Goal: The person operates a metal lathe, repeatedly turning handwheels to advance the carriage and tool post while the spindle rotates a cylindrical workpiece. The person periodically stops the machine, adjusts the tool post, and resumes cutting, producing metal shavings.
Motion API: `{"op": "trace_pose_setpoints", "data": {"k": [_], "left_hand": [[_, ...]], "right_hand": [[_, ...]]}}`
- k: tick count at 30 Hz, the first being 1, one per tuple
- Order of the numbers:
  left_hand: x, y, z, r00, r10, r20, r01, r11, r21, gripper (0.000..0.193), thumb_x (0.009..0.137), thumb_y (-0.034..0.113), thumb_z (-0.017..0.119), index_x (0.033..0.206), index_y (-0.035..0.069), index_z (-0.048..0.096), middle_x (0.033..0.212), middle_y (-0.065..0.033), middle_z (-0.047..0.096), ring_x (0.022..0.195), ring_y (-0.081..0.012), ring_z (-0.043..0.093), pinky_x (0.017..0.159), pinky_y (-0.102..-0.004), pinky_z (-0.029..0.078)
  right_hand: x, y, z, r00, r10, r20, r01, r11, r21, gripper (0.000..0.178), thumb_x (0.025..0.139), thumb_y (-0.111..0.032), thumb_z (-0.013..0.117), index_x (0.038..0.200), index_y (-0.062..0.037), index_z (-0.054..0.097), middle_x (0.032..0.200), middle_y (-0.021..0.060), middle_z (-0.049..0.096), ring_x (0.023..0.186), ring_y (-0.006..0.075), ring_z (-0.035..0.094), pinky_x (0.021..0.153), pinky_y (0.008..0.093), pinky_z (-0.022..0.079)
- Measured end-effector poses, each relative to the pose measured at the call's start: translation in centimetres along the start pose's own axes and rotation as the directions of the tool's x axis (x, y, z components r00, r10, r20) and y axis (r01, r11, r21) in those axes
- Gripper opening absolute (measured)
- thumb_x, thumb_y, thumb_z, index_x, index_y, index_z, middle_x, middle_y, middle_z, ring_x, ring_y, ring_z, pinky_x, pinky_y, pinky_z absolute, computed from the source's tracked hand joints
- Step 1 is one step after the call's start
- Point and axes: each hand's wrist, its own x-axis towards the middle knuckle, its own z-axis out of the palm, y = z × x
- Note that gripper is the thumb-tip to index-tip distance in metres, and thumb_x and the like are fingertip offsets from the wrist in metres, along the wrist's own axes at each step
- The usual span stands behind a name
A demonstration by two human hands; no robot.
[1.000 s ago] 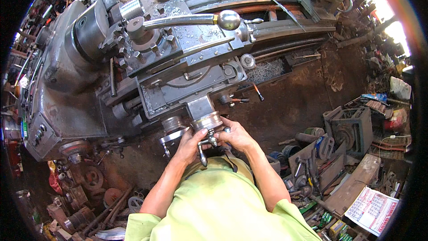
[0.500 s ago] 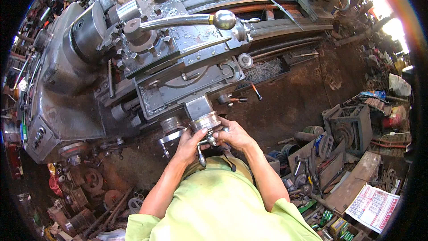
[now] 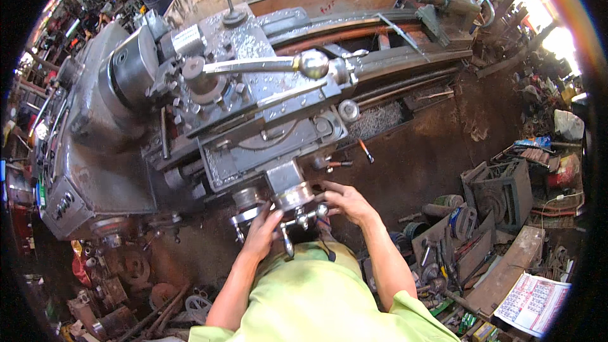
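Crank (image 3: pixel 303 220) on lathe (image 3: pixel 114 180) between left hand (image 3: pixel 260 234) and right hand (image 3: pixel 348 203)

One lathe (image 3: pixel 253 123), one chuck (image 3: pixel 134 64), one calendar (image 3: pixel 531 304)

Grey lathe (image 3: pixel 114 174), silver crank (image 3: pixel 303 220), orange-tipped handle (image 3: pixel 365 149), plain yellow-green shirt (image 3: pixel 316 304), white sheet (image 3: pixel 532 304) with red print

Head-worn fisheye, looking down over shirt (image 3: pixel 316 304) onto nearby lathe (image 3: pixel 247 155).
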Motion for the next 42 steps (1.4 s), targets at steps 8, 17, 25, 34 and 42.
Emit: {"op": "trace_pose_setpoints", "data": {"k": [8, 17, 25, 34, 42], "left_hand": [[-7.2, -7.2, -9.4, 0.934, -0.184, -0.307, 0.320, 0.811, 0.489, 0.077, 0.089, 0.049, 0.065, 0.139, -0.007, 0.048, 0.126, -0.0159, 0.065, 0.102, -0.0185, 0.064, 0.083, -0.0351, 0.052], [-20.6, -25.3, -15.0, 0.875, 0.055, -0.482, 0.456, 0.245, 0.856, 0.038, 0.090, 0.028, 0.067, 0.115, 0.000, 0.064, 0.092, -0.0166, 0.070, 0.081, -0.0306, 0.067, 0.073, -0.0433, 0.053], [-19.4, -28.3, -12.3, 0.764, -0.054, -0.643, 0.468, 0.731, 0.496, 0.041, 0.090, 0.033, 0.066, 0.111, -0.002, 0.068, 0.099, -0.0215, 0.071, 0.090, -0.0340, 0.067, 0.077, -0.0425, 0.053], [-14.1, -15.8, -13.1, 0.584, -0.088, -0.807, 0.587, 0.733, 0.344, 0.062, 0.088, 0.039, 0.069, 0.126, -0.008, 0.058, 0.118, -0.0232, 0.066, 0.108, -0.0328, 0.063, 0.091, -0.0408, 0.050], [-15.9, -16.1, -14.1, 0.642, -0.214, -0.737, 0.567, 0.779, 0.268, 0.067, 0.088, 0.044, 0.068, 0.133, -0.005, 0.055, 0.125, -0.0257, 0.063, 0.121, -0.0375, 0.057, 0.099, -0.0414, 0.046]], "right_hand": [[10.2, 4.0, -16.5, 0.784, -0.229, -0.578, -0.288, 0.690, -0.664, 0.062, 0.078, -0.044, 0.071, 0.118, 0.0031, 0.064, 0.111, 0.0300, 0.067, 0.113, 0.0393, 0.063, 0.099, 0.0442, 0.046], [17.4, 7.1, -23.7, 0.806, -0.003, -0.592, -0.412, 0.714, -0.566, 0.083, 0.072, -0.026, 0.084, 0.138, 0.0078, 0.047, 0.128, 0.0247, 0.061, 0.119, 0.0331, 0.060, 0.097, 0.0414, 0.049], [16.7, -0.3, -23.5, 0.882, 0.072, -0.465, -0.391, 0.662, -0.639, 0.051, 0.076, -0.017, 0.078, 0.119, 0.0067, 0.063, 0.087, 0.0135, 0.069, 0.073, 0.0231, 0.065, 0.057, 0.0403, 0.049], [18.4, -11.0, -19.0, 0.707, -0.353, -0.613, -0.267, 0.669, -0.694, 0.040, 0.080, -0.027, 0.072, 0.102, 0.0071, 0.071, 0.097, 0.0247, 0.071, 0.095, 0.0350, 0.070, 0.082, 0.0416, 0.052], [16.9, -10.1, -17.5, 0.712, -0.358, -0.604, -0.235, 0.690, -0.685, 0.036, 0.080, -0.022, 0.072, 0.109, -0.0016, 0.072, 0.107, 0.0223, 0.071, 0.105, 0.0347, 0.068, 0.092, 0.0408, 0.050]]}}
